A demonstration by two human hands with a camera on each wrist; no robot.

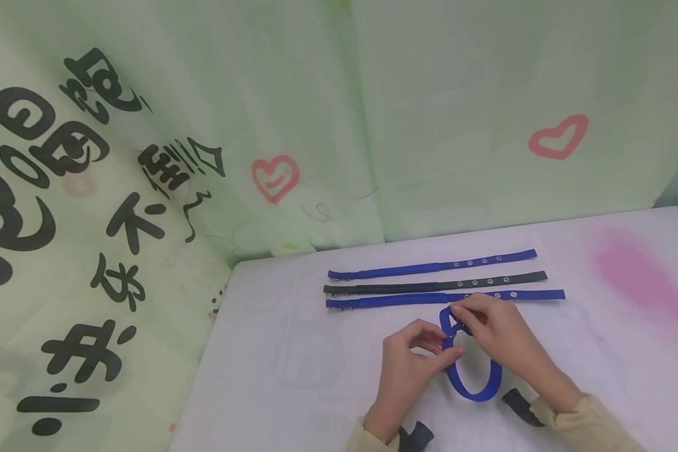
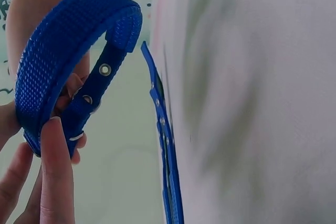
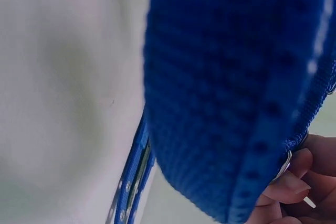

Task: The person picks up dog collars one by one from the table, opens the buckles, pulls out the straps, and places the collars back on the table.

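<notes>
A blue webbing collar [image 1: 474, 394] is bent into a loop above the table, its metal-eyeleted end drawn through the buckle area. My left hand [image 1: 408, 363] pinches the collar's left side between thumb and fingers. From the other side my right hand [image 1: 505, 329] pinches the strap near the top of the loop. In the left wrist view the padded band of the collar [image 2: 65, 45] arches over the fingers, with eyelets and a metal ring showing. The same collar [image 3: 220, 82] fills much of the right wrist view, beside the right fingers [image 3: 289, 184] at a metal ring.
Behind the hands, two more blue collars [image 1: 401, 270] and a black collar [image 1: 395, 289] lie flat in parallel rows on the white-covered table [image 1: 271, 376]. A green curtain [image 1: 441, 125] with hearts and black lettering hangs beyond. Dark wrist mounts [image 1: 522, 407] protrude by the sleeves.
</notes>
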